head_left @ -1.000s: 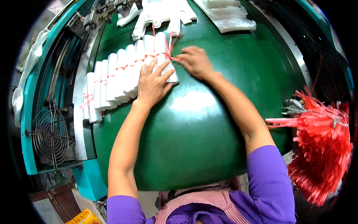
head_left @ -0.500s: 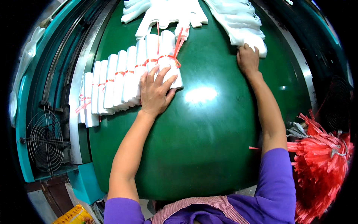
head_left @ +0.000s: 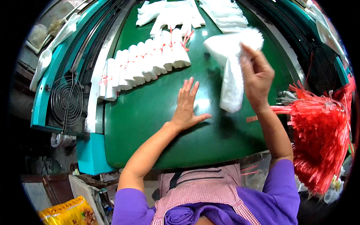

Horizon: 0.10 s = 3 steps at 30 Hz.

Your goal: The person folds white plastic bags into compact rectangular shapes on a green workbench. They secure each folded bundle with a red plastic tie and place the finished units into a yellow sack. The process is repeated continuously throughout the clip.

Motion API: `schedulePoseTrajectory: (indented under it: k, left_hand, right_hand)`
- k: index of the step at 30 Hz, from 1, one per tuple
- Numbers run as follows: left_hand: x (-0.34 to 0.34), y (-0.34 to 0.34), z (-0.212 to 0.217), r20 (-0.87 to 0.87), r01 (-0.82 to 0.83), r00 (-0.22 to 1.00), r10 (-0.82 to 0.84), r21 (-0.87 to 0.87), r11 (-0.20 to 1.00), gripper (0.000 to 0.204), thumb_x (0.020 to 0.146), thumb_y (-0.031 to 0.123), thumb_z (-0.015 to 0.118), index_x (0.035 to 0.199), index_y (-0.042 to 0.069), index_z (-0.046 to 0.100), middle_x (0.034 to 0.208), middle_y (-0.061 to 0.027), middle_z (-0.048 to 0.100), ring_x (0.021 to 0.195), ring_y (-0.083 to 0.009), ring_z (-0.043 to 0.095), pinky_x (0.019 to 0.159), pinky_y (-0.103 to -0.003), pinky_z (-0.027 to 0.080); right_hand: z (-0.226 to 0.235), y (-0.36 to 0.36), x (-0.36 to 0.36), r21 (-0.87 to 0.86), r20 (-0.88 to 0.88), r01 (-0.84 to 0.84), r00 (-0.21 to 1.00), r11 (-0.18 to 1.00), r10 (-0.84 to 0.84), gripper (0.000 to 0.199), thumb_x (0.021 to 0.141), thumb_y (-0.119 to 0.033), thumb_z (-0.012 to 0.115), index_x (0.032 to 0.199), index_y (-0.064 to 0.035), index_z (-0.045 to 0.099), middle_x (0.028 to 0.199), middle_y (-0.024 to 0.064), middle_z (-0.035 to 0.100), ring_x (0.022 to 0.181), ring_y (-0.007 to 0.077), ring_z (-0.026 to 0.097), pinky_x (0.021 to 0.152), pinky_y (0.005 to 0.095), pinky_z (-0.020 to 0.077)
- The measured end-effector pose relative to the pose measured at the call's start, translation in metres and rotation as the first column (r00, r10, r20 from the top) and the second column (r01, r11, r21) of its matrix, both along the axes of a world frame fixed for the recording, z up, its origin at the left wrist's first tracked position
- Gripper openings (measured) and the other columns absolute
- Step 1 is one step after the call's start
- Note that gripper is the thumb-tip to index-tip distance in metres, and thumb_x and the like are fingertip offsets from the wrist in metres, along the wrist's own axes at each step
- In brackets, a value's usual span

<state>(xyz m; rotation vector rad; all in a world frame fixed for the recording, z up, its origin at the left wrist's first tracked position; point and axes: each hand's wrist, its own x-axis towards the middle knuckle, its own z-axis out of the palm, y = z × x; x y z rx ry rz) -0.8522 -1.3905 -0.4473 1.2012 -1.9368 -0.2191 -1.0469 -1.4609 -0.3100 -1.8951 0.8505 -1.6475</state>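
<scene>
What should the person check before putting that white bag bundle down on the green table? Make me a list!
1. Right hand has a firm hold on the white plastic bag bundle: ok, fingers wrap it and it hangs lifted off the table.
2. Left hand out of the way: ok, it lies flat on the green table, apart from the bundle.
3. Bare table space in front of the person: ok.
4. Row of tied bag bundles is tidy: ok, lined up side by side with red ties.
5. Red tie strips within reach: ok, a bunch sits at the right.
6. Held bundle folded neatly: cannot tell, it is blurred.
</scene>
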Motion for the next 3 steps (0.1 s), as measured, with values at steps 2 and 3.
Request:
schedulePoseTrajectory:
  k: [2, 3]
  left_hand:
    - [-0.014, 0.015, 0.015, -0.12, 0.062, 0.992, -0.043, 0.161, 0.985, 0.111, 0.069, 0.049, 0.079, 0.149, 0.01, 0.014, 0.154, -0.0177, 0.013, 0.142, -0.0403, 0.011, 0.112, -0.055, 0.016]
    - [-0.013, 0.022, 0.016, -0.116, 0.066, 0.992, -0.048, 0.161, 0.985, 0.111, 0.069, 0.049, 0.079, 0.149, 0.01, 0.014, 0.154, -0.0177, 0.013, 0.142, -0.0403, 0.011, 0.112, -0.055, 0.016]
  right_hand:
    - [0.032, 0.028, 0.011, -0.189, 0.116, -0.094, 0.986, 0.977, 0.118, 0.037, 0.094, -0.004, 0.053, 0.131, -0.0016, 0.053, 0.108, 0.0058, 0.062, 0.089, 0.0096, 0.058, 0.077, 0.0201, 0.047]
    - [0.033, 0.036, 0.01, -0.19, 0.12, -0.089, 0.986, 0.978, 0.113, 0.037, 0.094, -0.004, 0.053, 0.131, -0.0016, 0.053, 0.108, 0.0058, 0.062, 0.089, 0.0096, 0.058, 0.077, 0.0201, 0.047]
